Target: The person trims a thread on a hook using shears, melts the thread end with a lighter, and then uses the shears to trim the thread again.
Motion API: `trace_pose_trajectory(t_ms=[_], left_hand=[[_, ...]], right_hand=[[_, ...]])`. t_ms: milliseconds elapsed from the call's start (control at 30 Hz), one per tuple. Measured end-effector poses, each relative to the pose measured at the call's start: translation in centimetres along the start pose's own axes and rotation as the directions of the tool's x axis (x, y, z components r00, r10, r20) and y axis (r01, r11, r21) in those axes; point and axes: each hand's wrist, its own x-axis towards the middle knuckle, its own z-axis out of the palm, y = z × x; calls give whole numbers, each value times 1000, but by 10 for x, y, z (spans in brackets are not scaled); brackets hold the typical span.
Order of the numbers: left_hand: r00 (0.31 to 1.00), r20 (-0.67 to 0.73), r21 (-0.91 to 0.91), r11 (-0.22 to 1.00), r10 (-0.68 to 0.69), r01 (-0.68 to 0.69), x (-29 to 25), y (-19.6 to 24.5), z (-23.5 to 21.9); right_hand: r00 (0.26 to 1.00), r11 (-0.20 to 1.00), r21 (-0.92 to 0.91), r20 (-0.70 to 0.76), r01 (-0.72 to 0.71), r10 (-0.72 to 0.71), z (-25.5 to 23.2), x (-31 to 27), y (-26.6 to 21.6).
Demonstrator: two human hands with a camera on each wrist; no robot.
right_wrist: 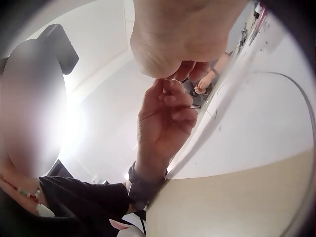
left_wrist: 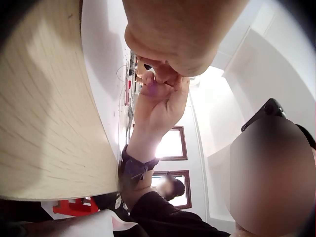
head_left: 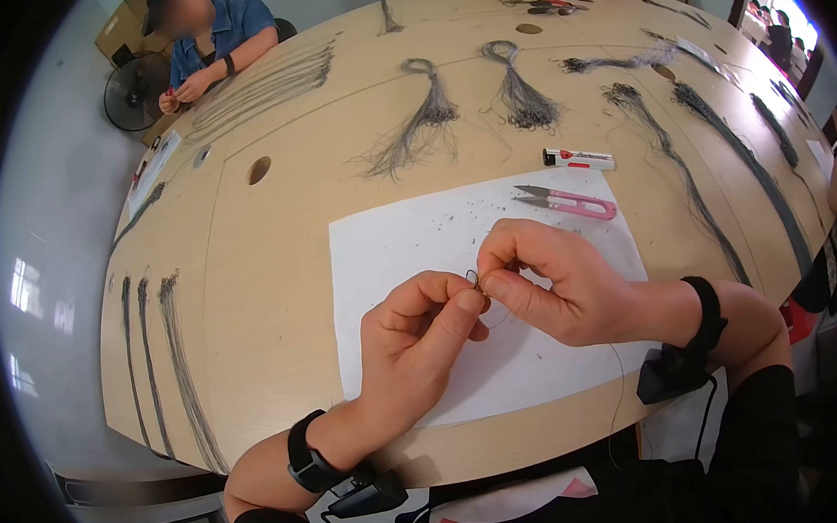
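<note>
Right now both my hands meet over the white rectangular paper sheet (head_left: 389, 244) that lies near the front edge of the pale oval wooden table (head_left: 250, 299). My left hand (head_left: 422, 332) has its fingers curled, thumb and forefinger pinching a small dark wire loop (head_left: 472, 279), thin and round, at the fingertips. My right hand (head_left: 552, 283) is curled too, its thumb and forefinger pinching the same fine wire from the other side, so the two grips touch. A hair-thin dark strand (head_left: 618, 384) trails off past my right wrist toward the table's front edge. In the wrist views I can see the fingertips pressed together, but the wire itself is too fine to make out there.

Small dark clippings speckle the paper's far half. At its far right corner lie pink-handled thread snips (head_left: 567, 200) with slim metal blades, partly on the sheet. Just beyond that corner rests a white-and-red cylindrical lighter (head_left: 579, 159) on bare wood. Farther toward the table's far edge, tasselled bundles of grey wire (head_left: 429, 109) fan out, looped at their tops; long straight bundles lie along the left and right edges. The wood is smooth, with round cable holes (head_left: 258, 169).
</note>
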Motion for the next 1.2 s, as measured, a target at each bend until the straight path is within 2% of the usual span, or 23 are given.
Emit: trace_pose_trajectory(t_ms=[67,133,167,200,233,267,300,367,500,567,600,667,800,867,900,967,1000,1067,1100,1167,1200], left_hand=[[998,-34,-2,999,-44,44,0,2,0],[993,-71,-8,996,-89,89,1,1,0],[987,-110,-32,993,-114,111,4,1,0],[979,-148,-57,990,-139,132,6,1,0],[979,-147,-59,990,-139,131,6,2,0],[973,-168,-86,985,-160,147,7,2,0],[965,-188,-114,980,-181,161,7,2,0],[966,-186,-128,979,-181,158,8,1,0],[967,-183,-146,978,-175,150,9,0,-1],[966,-184,-152,976,-183,156,8,0,-2],[965,-183,-156,974,-190,162,9,1,-2],[966,-182,-162,974,-186,157,9,1,-3],[967,-170,-172,972,-190,161,8,1,-3],[965,-170,-183,969,-199,168,8,1,-2],[964,-170,-195,966,-206,172,8,1,-2],[964,-168,-201,965,-206,171,8,1,-2],[964,-167,-208,964,-205,169,9,1,-3],[964,-166,-213,962,-210,173,9,1,-3],[963,-162,-218,960,-214,177,9,1,-4],[964,-164,-214,962,-208,172,9,1,-4],[966,-163,-207,965,-199,164,9,1,-4]], right_hand=[[1000,1000,-17,3,2,-2,-4,2,-1],[997,961,-274,-42,46,-60,-13,8,-3],[997,961,-274,-41,45,-58,-18,11,2],[993,842,-535,-43,67,-106,-25,13,9],[988,655,-752,-31,77,-152,-31,13,13],[999,577,-817,-39,-11,-37,-37,10,15],[999,574,-819,-39,-11,-37,-42,8,17],[995,452,-889,-31,-73,98,-48,5,23],[993,386,-918,-54,-90,103,-53,10,24],[990,282,-956,-45,-81,131,-58,8,27],[991,279,-957,-42,-77,128,-58,11,25],[898,270,-940,-76,-210,433,-58,15,23],[933,337,-922,-65,-193,354,-60,12,28],[944,549,-796,-81,-255,321,-60,11,28],[943,550,-795,-81,-256,322,-59,10,29],[984,613,-778,-35,-137,175,-58,10,33],[984,615,-776,-34,-137,176,-55,12,30],[987,795,-595,-157,-119,30,-43,17,13],[987,796,-593,-156,-120,33,-40,16,1],[995,882,-469,46,-54,85,-32,12,-21],[995,883,-467,47,-55,86,-27,10,-20]])
